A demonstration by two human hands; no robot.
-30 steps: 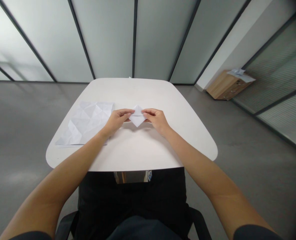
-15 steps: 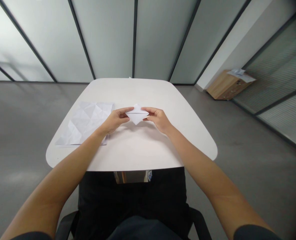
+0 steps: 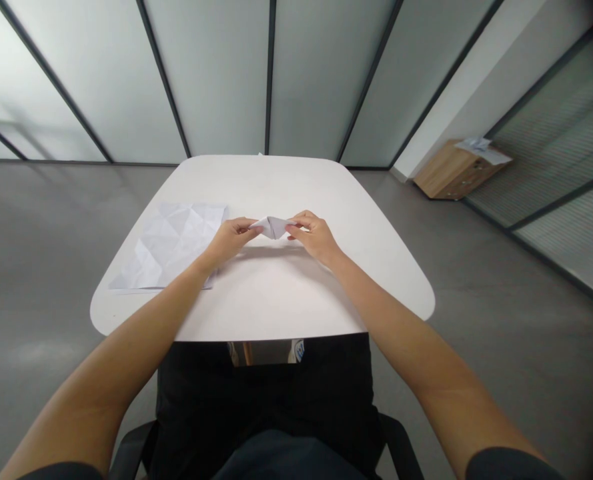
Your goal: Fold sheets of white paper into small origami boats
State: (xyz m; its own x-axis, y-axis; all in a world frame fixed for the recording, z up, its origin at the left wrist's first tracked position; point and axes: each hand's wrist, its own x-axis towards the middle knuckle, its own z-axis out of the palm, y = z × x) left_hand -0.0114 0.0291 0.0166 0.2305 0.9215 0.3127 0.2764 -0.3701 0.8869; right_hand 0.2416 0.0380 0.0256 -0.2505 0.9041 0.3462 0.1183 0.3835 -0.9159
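A small folded piece of white paper (image 3: 273, 228) hangs just above the white table (image 3: 276, 300), pinched at its two side corners. My left hand (image 3: 233, 239) grips its left end between fingers and thumb. My right hand (image 3: 311, 235) grips the right end the same way. The paper is creased into a narrow, boat-like shape, and its lower point no longer hangs down. To the left of my left hand, a large creased sheet of white paper (image 3: 171, 243) lies flat, its lower corner partly under my left forearm.
The rounded white table stands on a grey floor before frosted glass panels. A wooden cabinet (image 3: 456, 169) with papers on top stands at the far right by the wall. A black chair seat shows below the near table edge.
The diamond-shaped paper has been folded closed between my hands, becoming narrower and flatter. Both hands have drawn slightly inward and lifted it a little.
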